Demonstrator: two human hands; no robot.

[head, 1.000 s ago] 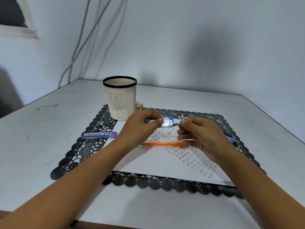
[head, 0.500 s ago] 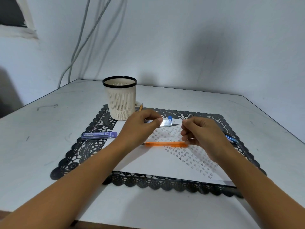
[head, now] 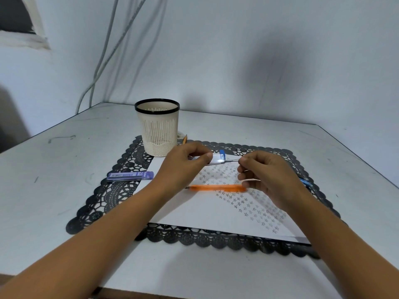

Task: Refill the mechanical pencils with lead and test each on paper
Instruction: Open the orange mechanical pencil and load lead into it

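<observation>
paper (head: 194, 212): lay on lace mat (head: 112, 195)
right hand (head: 265, 175): pinched lead (head: 232, 160) at mouth of lead case (head: 217, 159)
orange pencil (head: 216, 187): above paper, end at right hand's lower fingers
left hand (head: 183, 167): gripped lead case
purple lead tube (head: 130, 175): left, on mat
cup (head: 158, 130): far mat corner

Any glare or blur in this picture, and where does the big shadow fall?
Head view: glare whitens the clear lead case in the left hand. Head view: the orange pencil blurs near the right hand, which pinches a lead. Head view: a broad soft shadow lies on the wall.
</observation>
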